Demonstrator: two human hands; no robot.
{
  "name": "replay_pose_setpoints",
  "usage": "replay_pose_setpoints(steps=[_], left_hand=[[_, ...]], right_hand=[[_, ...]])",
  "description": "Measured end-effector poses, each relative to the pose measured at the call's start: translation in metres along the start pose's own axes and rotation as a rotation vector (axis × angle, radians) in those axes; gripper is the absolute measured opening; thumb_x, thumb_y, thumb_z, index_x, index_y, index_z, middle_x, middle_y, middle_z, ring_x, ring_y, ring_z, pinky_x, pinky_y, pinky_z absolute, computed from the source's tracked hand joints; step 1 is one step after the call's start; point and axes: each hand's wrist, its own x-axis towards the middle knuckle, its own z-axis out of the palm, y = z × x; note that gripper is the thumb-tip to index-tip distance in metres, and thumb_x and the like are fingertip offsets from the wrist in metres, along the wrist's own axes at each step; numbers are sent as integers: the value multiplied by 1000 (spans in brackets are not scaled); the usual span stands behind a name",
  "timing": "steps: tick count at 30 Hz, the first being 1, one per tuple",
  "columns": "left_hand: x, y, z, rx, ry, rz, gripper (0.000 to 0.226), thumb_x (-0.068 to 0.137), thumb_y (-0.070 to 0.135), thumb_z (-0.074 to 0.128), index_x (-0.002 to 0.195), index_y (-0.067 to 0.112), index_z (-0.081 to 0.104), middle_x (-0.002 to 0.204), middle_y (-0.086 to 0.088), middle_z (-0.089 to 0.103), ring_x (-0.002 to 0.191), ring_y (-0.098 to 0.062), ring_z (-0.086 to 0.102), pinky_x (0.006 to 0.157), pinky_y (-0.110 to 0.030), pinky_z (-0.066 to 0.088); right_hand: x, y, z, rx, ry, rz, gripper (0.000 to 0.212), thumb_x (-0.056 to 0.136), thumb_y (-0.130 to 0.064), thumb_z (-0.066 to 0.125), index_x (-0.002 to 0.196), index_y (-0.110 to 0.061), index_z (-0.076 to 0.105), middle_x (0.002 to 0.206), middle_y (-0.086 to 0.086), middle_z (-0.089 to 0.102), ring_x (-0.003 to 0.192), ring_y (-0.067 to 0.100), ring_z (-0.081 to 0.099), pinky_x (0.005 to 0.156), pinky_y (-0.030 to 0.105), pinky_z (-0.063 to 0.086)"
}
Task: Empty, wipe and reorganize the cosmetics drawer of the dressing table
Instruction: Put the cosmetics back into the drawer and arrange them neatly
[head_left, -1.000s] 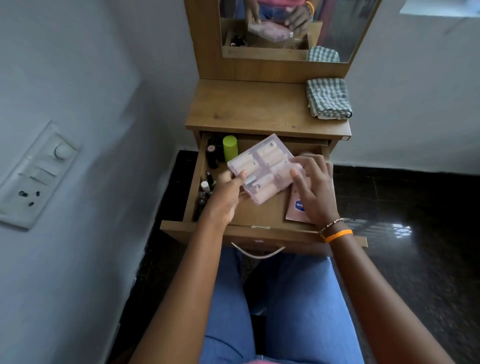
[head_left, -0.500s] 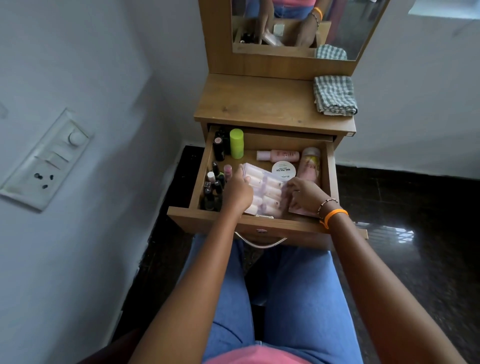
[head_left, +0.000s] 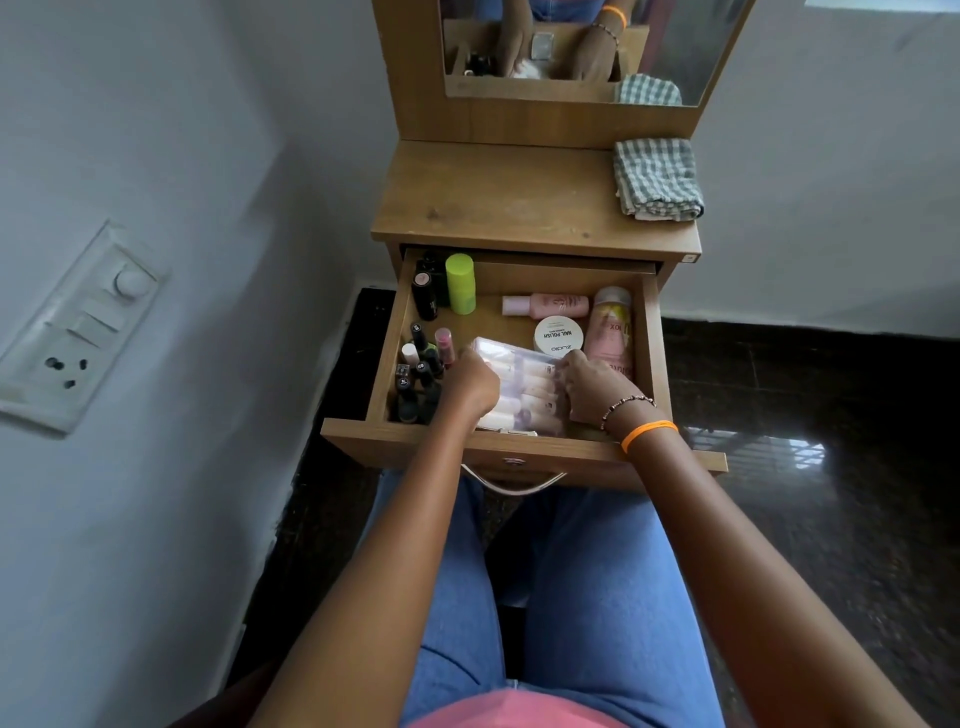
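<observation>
Wooden dressing table in a pale-walled corner

White walls (head_left: 156, 130) meet behind a dressing table (head_left: 519, 208) with a mirror (head_left: 670, 47) above; a switchboard (head_left: 78, 327) (sockets and a round knob) sits on the left wall, and the dark polished floor (head_left: 805, 493) reflects window light at right.

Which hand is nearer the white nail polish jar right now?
Right. The right hand sits just in front of the white nail polish jar, its fingers almost at its rim; the left hand is farther off to the jar's left, across the clear case.
</observation>
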Motion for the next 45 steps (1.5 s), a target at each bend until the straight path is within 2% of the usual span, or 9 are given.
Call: replay_pose_setpoints(steps=[4,12,15,19,25,31,36,41,45], left_hand=[[5,3,2,110,-35,-25,53,98,7,32,148,4,15,149,-23,31,131,-37,39,101,-39,37],[12,2,6,295,-94,-14,43,89,2,39,131,-5,41,128,-21,53,115,-35,54,94,-40,49],[13,2,8,342,-72,6,47,90,4,42,136,-2,36,139,-19,41,124,-34,45,101,-41,44],[13,0,11,349,-82,1,58,90,3,50,144,1,28,151,-19,21,136,-35,30,109,-41,36],[6,0,13,343,-117,37,95,85,16,68,150,3,1,157,-18,-5,143,-38,8,114,-44,21],[5,0,17,393,-153,79,101,82,10,69,151,16,-4,155,-17,-4,142,-43,1,113,-52,20],[9,-2,20,415,-154,82,97,85,17,67,151,14,-5,156,-16,-7,142,-45,-1,113,-53,18],[13,7,28,460,54,354,74,91,9,52,151,10,8,156,-11,2,143,-34,9,113,-42,23],[35,33,35,391,106,573,71,81,-11,48,146,9,27,152,-10,21,140,-32,23,112,-42,29]], right_hand=[[-6,-1,-4,-48,84,-44,41,87,-7,51,127,-10,42,117,17,59,103,38,59,74,39,47],[12,1,-9,87,336,-21,36,86,3,43,120,-5,50,124,16,48,115,37,46,89,44,44],[32,-2,-12,94,319,60,36,88,-7,48,124,-2,47,130,19,45,124,37,37,103,43,34],[44,-16,-5,-52,296,104,59,86,-32,58,133,-2,38,144,19,32,127,37,35,101,44,34],[50,-18,2,-118,364,85,53,84,-21,60,128,0,39,127,22,48,119,37,40,91,42,41],[50,-8,-1,55,420,70,64,78,-39,66,125,-4,40,126,17,49,117,38,41,93,45,37],[44,-4,-7,428,633,58,60,73,-28,72,120,-4,44,120,16,46,110,33,47,93,39,41],[40,-1,-15,544,670,33,62,69,-17,73,122,-2,43,122,13,44,111,28,48,92,31,40],[39,3,-18,604,752,24,61,67,-11,72,120,2,44,118,17,44,109,28,46,89,23,35]])
